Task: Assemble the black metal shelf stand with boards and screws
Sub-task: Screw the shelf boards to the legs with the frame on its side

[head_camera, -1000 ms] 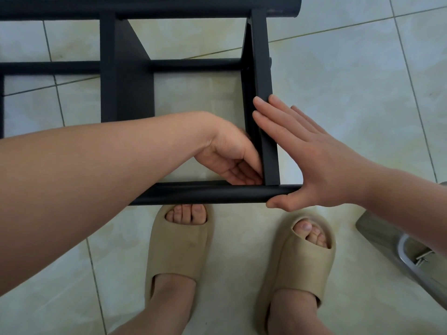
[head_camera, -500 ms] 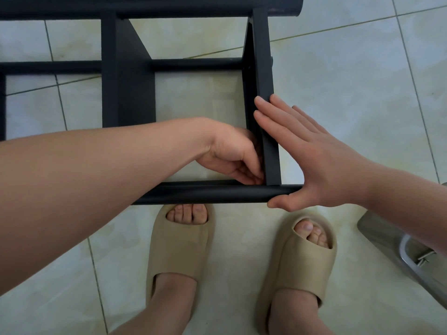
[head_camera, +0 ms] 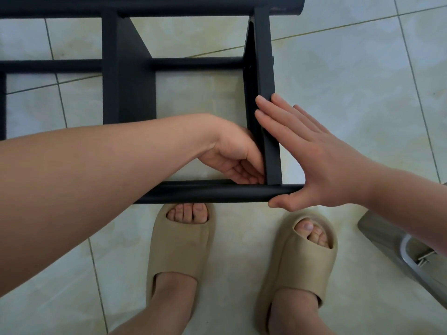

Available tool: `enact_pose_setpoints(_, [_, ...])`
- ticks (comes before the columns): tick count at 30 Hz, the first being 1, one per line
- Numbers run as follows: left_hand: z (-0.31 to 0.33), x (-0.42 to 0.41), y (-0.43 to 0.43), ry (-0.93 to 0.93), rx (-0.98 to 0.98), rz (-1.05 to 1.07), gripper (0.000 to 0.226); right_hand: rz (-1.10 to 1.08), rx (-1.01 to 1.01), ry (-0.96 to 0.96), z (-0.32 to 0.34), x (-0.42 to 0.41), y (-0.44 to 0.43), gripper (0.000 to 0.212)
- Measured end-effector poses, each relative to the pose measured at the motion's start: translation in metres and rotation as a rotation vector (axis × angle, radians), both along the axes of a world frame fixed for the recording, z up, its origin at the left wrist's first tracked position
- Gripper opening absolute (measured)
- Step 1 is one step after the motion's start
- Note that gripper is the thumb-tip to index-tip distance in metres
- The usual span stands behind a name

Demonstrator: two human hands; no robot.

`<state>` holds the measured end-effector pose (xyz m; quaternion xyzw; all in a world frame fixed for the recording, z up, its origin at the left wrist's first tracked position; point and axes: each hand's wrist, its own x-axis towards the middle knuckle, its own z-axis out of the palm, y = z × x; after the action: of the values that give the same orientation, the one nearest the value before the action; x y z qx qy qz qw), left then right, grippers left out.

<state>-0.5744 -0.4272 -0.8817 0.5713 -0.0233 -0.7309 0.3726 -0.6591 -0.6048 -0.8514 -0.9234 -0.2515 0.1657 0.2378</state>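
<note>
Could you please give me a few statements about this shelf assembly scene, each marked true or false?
1. The right hand lies flat, fingers straight, against the outer side of the black board. True.
2. The left hand rests on the floor outside the frame. False: it is inside the frame, fingers curled at the corner where the board meets the near tube.
3. The person wears beige slippers. True.
4. The frame stands on a wooden table. False: it sits on a tiled floor.
</note>
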Motion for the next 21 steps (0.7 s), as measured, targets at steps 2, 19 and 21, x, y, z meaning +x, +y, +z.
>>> enact_pose_setpoints(2, [0.001,0.002,-0.003,-0.02,0.006,-0.019,0.011,-0.001,0.001,0.004,0.0,0.0,0.0,0.123])
enact_pose_setpoints(19, [0.0,-0.008,0.004,0.081,-0.122,0.156,0.025,-0.001,-0.011,0.01,0.001,0.0,-0.001,0.122])
enact_pose_setpoints(21, [0.0,-0.007,0.004,0.1,-0.106,0.138,0.023,0.0,-0.011,0.011,0.001,0.0,0.0,0.122])
